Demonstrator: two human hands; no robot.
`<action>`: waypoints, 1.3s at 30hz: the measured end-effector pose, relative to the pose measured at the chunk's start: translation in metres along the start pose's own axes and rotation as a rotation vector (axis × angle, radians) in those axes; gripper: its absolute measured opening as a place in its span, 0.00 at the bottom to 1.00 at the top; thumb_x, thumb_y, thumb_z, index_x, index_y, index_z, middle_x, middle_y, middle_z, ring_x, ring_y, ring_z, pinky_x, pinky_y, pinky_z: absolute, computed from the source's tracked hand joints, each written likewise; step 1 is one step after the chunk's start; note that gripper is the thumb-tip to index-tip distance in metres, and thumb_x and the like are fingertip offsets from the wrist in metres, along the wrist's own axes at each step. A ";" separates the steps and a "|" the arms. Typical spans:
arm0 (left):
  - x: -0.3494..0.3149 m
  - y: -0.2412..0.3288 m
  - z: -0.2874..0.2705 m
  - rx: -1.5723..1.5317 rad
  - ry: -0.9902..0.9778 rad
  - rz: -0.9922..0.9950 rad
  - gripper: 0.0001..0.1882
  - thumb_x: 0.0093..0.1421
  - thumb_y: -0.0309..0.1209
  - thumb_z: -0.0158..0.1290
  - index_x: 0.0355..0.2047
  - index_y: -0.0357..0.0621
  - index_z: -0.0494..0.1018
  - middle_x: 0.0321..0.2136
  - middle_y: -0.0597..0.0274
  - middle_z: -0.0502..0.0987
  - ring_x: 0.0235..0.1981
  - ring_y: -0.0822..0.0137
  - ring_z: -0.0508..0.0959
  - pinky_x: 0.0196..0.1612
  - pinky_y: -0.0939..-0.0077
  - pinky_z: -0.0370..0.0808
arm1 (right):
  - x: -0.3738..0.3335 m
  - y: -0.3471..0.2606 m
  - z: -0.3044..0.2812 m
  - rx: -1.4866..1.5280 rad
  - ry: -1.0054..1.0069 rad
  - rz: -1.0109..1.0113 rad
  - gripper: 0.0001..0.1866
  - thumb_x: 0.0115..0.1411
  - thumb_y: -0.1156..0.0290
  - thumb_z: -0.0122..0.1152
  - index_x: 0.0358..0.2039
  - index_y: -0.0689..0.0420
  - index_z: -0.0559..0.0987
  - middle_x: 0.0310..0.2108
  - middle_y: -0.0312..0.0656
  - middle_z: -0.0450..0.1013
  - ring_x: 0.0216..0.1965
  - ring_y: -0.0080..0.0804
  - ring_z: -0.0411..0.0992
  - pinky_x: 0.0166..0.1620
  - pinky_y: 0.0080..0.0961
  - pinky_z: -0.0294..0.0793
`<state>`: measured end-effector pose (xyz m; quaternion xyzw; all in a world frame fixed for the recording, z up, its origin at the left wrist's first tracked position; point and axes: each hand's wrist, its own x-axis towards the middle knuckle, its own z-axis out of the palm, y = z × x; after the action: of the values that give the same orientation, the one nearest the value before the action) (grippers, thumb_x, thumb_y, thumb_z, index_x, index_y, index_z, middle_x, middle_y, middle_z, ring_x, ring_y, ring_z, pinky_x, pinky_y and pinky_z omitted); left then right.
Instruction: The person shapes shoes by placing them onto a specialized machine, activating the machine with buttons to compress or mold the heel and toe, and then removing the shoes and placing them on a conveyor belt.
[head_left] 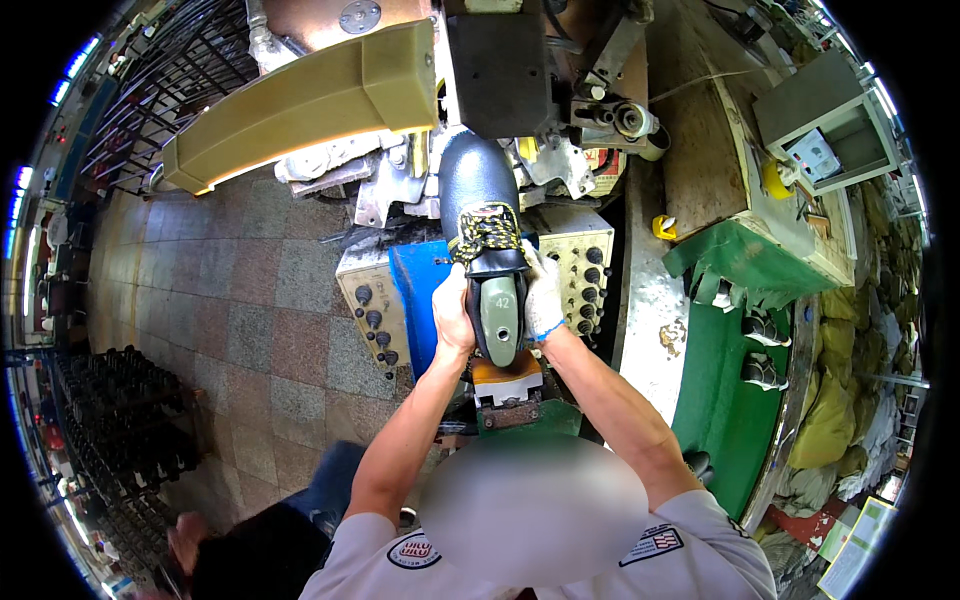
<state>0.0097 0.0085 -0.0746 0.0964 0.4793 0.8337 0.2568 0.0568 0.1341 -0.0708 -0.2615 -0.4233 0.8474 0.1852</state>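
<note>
A black shoe (478, 172) with yellow-and-black laces (487, 230) points away from me, its toe in among the metal parts of a machine, just below a dark block (500, 85). A grey-green shoe last (503, 312) fills its opening. My bare left hand (453, 312) is closed against the left side of the heel. On the other side, my right hand (543, 292), in a white glove with a blue cuff, grips the shoe's right side. Behind the heel, nearest my body, sits an orange-brown pad (507, 374) on a metal mount. The fingertips beneath the shoe are hidden.
Control boxes with black knobs flank the shoe, one left (372, 320) and one right (585, 270). A tan hood (300, 105) juts out at upper left. Several shoes lie along a green trough (725, 390) at right. A dark loaded rack (125, 415) and another person's arm (187, 540) are at left.
</note>
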 end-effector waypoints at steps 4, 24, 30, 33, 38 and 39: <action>-0.003 0.008 0.009 -0.030 0.018 0.005 0.21 0.74 0.37 0.35 0.50 0.36 0.73 0.43 0.62 0.79 0.41 0.71 0.78 0.49 0.75 0.74 | 0.002 0.005 -0.006 0.021 -0.005 -0.010 0.21 0.71 0.56 0.56 0.49 0.61 0.81 0.40 0.34 0.79 0.40 0.20 0.73 0.45 0.21 0.74; -0.162 -0.142 -0.144 1.461 0.039 0.007 0.54 0.44 0.37 0.71 0.66 0.29 0.53 0.56 0.38 0.67 0.58 0.39 0.67 0.62 0.52 0.66 | -0.125 -0.051 -0.163 -0.125 0.198 0.068 0.36 0.68 0.57 0.58 0.68 0.65 0.59 0.53 0.57 0.73 0.46 0.47 0.78 0.41 0.39 0.82; -0.178 -0.095 -0.146 0.530 0.087 -0.425 0.33 0.48 0.41 0.71 0.50 0.34 0.74 0.42 0.55 0.81 0.42 0.62 0.81 0.49 0.67 0.76 | -0.121 -0.062 -0.138 -0.088 0.025 0.080 0.36 0.68 0.59 0.58 0.68 0.67 0.57 0.56 0.59 0.72 0.49 0.49 0.78 0.46 0.41 0.81; -0.214 -0.056 -0.144 0.154 0.196 -0.572 0.24 0.51 0.33 0.68 0.47 0.38 0.77 0.37 0.64 0.81 0.35 0.72 0.80 0.43 0.73 0.77 | -0.127 -0.073 -0.127 -0.085 -0.049 0.084 0.37 0.68 0.59 0.58 0.68 0.69 0.58 0.57 0.59 0.72 0.51 0.50 0.77 0.47 0.41 0.81; -0.280 0.035 -0.130 0.028 0.321 -0.402 0.28 0.46 0.33 0.66 0.48 0.33 0.76 0.39 0.58 0.82 0.37 0.67 0.82 0.43 0.69 0.79 | -0.166 -0.099 -0.102 -0.104 -0.156 0.060 0.39 0.66 0.56 0.61 0.67 0.69 0.59 0.56 0.60 0.71 0.50 0.51 0.78 0.47 0.40 0.82; -0.291 0.048 -0.132 -0.003 0.308 -0.350 0.30 0.46 0.33 0.65 0.50 0.32 0.75 0.40 0.56 0.82 0.38 0.65 0.83 0.44 0.68 0.80 | -0.171 -0.102 -0.094 -0.116 -0.204 0.069 0.40 0.65 0.56 0.61 0.67 0.70 0.60 0.56 0.61 0.72 0.50 0.51 0.78 0.47 0.40 0.82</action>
<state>0.1869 -0.2610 -0.0781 -0.1170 0.5210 0.7820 0.3215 0.2589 0.1592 0.0138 -0.1984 -0.4791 0.8496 0.0963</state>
